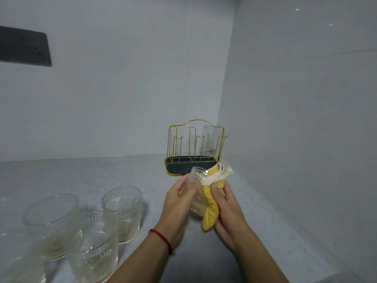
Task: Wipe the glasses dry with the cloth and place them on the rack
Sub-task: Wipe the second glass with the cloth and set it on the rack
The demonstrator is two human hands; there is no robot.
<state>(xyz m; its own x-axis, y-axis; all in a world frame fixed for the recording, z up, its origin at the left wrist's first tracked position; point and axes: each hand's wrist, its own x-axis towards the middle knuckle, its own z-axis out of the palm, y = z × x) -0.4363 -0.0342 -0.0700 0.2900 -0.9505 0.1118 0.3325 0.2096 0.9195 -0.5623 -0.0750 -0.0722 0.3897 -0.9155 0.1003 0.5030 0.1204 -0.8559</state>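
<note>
One glass [210, 137] sits on the rack [193, 158], centre frame; below it the left hand [179, 203] grips another glass [196, 186], right hand [226, 209] grasping the cloth [210, 213] against it. Three glasses [122, 213] wait lower left on the worktop [122, 172].

Ribbed glass [196, 184] tilted, yellow cloth [211, 209] against it; one glass [210, 140] inverted on gold rack [195, 148].
</note>
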